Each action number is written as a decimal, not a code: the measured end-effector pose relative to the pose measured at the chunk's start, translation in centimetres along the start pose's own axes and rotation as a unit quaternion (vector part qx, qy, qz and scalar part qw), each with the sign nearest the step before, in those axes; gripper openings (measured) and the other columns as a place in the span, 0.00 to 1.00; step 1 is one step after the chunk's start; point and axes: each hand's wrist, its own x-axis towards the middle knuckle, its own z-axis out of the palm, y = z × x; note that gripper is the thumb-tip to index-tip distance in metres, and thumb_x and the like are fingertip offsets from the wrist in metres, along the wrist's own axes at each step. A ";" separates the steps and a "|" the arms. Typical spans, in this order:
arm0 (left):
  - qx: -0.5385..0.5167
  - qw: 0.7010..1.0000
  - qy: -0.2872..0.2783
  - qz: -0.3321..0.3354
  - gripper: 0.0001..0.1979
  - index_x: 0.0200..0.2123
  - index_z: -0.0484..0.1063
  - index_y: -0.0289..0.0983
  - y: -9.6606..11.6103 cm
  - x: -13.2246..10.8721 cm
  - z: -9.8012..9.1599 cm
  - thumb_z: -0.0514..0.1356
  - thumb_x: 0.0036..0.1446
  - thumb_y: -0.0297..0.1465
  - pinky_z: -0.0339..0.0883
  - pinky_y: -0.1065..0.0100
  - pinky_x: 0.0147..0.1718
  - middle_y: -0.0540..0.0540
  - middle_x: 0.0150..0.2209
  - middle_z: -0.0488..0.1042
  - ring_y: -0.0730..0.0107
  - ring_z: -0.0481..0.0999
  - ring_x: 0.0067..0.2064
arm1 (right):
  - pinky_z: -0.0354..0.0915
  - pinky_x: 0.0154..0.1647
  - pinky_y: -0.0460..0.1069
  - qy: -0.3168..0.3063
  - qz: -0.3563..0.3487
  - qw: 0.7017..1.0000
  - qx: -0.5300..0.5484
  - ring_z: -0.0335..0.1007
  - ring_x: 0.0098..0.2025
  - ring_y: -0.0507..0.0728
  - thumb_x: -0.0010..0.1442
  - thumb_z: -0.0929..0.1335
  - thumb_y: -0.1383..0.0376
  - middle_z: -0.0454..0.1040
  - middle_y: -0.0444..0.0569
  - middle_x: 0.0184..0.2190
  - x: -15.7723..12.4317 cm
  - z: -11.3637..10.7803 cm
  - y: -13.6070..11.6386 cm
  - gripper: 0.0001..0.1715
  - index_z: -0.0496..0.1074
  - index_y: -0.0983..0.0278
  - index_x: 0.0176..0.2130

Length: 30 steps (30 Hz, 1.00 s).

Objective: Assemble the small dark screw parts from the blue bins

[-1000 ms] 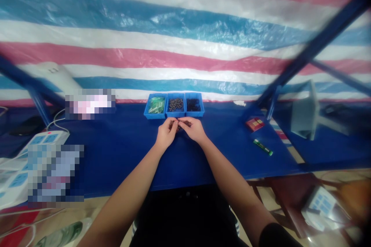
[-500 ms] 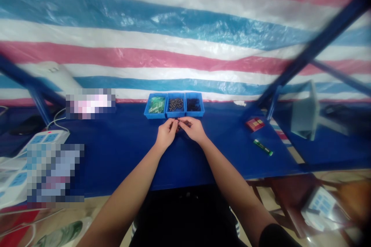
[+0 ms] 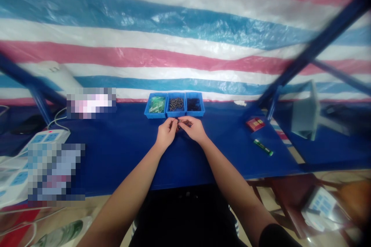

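My left hand (image 3: 167,133) and my right hand (image 3: 193,128) meet over the blue table, just in front of three blue bins. Fingers of both hands are closed together in a pinch at the fingertips. Small dark pieces show between and under them, too small to name. Behind the hands, the left bin (image 3: 147,112) holds green-and-clear packets. Small brass-and-dark metal pieces fill the middle bin (image 3: 176,115). Black pieces lie in the right bin (image 3: 198,114).
A dark red box (image 3: 255,124) and a green tube-like packet (image 3: 263,147) lie to the right. White power strips (image 3: 49,139) with cables are on the left. Blue frame bars (image 3: 301,60) slant up on both sides before a striped sheet (image 3: 185,38).
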 end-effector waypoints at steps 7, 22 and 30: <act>-0.026 1.000 -0.006 -0.007 0.12 0.38 0.71 0.39 -0.1 -0.1 0.1 0.54 0.63 0.41 0.70 0.71 0.32 0.51 0.26 0.75 0.71 0.76 0.28 | 0.71 0.46 0.52 0.012 0.001 0.999 -0.032 0.77 0.39 0.56 0.58 0.69 0.59 0.80 0.49 0.40 0.0 -0.2 0.1 0.14 0.78 0.61 0.43; -0.026 1.000 0.004 -0.006 0.12 0.39 0.71 0.39 -0.2 -0.1 0.1 0.55 0.62 0.41 0.71 0.70 0.32 0.51 0.27 0.76 0.70 0.77 0.28 | 0.72 0.45 0.52 0.001 0.015 1.000 0.008 0.77 0.39 0.56 0.56 0.71 0.57 0.80 0.51 0.40 -0.2 -0.1 -0.5 0.17 0.78 0.62 0.44; -0.015 1.000 0.000 -0.009 0.14 0.36 0.71 0.39 0.0 0.0 0.0 0.53 0.63 0.42 0.70 0.71 0.32 0.51 0.26 0.75 0.71 0.76 0.28 | 0.72 0.43 0.51 0.005 0.016 1.000 0.023 0.77 0.37 0.56 0.57 0.70 0.58 0.80 0.50 0.38 -0.1 0.0 -0.6 0.16 0.77 0.62 0.44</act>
